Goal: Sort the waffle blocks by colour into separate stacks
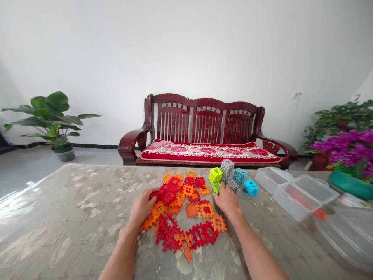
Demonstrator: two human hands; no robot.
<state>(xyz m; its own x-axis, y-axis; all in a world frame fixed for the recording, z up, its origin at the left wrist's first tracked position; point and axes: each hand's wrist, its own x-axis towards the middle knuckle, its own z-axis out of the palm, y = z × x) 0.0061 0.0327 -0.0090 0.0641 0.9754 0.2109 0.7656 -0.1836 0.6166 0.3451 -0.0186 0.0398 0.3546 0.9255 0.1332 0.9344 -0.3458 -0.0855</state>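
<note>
My left hand [142,204] is closed at the left edge of a pile of toothed plastic tiles, its thumb and fingers pinching red waffle block tiles [166,193]. Orange waffle block tiles [159,210] lie just below it. On the right, my right hand [227,199] is closed with thumb and index finger about the lower of the lime green waffle blocks [216,188]; its fingertips are partly hidden. Grey waffle blocks [227,167] rise directly beyond the fingers. Two blue assembled blocks, one darker [239,175] and one brighter [251,187], sit to their right.
Loose red and orange tiles [192,210] spread over the patterned tabletop [87,217] between my arms. At right stand clear plastic boxes [294,204], a clear lid [349,233] and purple flowers [354,149] in a green pot. A wooden bench [204,120] stands beyond the table.
</note>
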